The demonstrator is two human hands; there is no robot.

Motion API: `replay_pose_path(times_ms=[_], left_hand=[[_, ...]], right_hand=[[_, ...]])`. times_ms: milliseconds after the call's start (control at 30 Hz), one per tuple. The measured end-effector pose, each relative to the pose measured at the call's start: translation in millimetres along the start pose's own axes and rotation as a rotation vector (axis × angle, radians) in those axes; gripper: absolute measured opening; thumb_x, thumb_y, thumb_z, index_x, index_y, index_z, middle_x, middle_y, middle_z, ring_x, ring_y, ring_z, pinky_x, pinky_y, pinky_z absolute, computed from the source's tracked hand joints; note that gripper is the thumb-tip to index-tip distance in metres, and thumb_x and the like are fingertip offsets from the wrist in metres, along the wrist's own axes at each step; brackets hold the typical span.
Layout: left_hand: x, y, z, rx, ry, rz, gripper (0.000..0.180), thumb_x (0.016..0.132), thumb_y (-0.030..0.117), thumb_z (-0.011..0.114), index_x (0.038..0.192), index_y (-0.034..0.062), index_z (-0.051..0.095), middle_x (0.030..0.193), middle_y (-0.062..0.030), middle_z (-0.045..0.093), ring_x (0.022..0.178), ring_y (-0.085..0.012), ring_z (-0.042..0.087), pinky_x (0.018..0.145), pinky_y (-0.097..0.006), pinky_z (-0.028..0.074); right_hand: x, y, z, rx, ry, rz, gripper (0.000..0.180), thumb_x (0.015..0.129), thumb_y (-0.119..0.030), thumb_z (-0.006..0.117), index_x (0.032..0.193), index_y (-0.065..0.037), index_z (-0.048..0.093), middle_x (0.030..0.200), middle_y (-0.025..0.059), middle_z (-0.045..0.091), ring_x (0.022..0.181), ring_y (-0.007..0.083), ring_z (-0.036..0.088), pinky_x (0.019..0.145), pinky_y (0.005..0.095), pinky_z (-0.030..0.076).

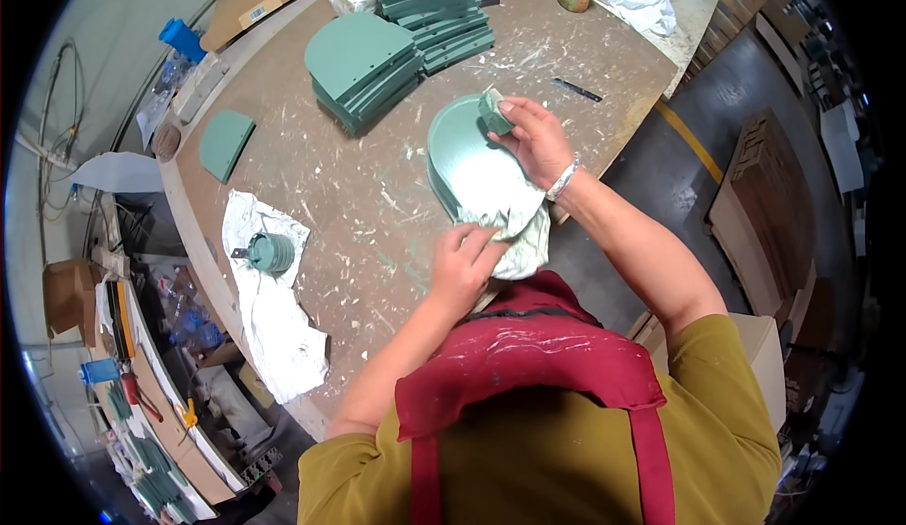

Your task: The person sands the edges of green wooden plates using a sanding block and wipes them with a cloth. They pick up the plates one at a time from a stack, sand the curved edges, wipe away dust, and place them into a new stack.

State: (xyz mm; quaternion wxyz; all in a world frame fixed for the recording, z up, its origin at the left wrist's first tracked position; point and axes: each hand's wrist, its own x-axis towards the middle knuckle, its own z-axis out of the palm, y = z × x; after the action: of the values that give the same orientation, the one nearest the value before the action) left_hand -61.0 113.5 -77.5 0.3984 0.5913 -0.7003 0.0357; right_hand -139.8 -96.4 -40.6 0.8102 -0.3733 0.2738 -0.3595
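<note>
1. Site type: workshop, apparently a painting or finishing area.
2. Bench (pixel 368 171): brown top, scuffed, spattered with pale specks and green smears.
3. Stacked green panels (pixel 359 53): many of like shape, small holes along one edge; consistent with batch work.
4. Also on bench: green-coated pot (pixel 271 253) on a white cloth (pixel 274 332), slim dark knife (pixel 578 90).
5. Left side: loose cables (pixel 68 100) near the wall, red-handled tool (pixel 132 388).
6. Right side: grey floor (pixel 661 209) with yellow line (pixel 691 141), large brown stack (pixel 774 195).
7. Worker's red apron (pixel 538 365): whitish smears.
</note>
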Motion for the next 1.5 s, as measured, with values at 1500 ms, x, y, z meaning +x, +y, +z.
replay_pose_path(times_ms=[1500], left_hand=[[38.5, -39.4, -21.3, 0.145, -0.242, -0.24, 0.037, 0.073, 0.005, 0.069, 0.109, 0.0076, 0.06, 0.119, -0.0163, 0.055, 0.106, -0.0378, 0.057, 0.086, -0.047, 0.05]], right_hand=[[-53.9, 13.4, 12.8, 0.034, -0.061, 0.041, 0.025, 0.096, -0.011, 0.06, 0.117, 0.002, 0.061, 0.107, 0.0072, 0.067, 0.097, 0.013, 0.063, 0.088, 0.0285, 0.05]])
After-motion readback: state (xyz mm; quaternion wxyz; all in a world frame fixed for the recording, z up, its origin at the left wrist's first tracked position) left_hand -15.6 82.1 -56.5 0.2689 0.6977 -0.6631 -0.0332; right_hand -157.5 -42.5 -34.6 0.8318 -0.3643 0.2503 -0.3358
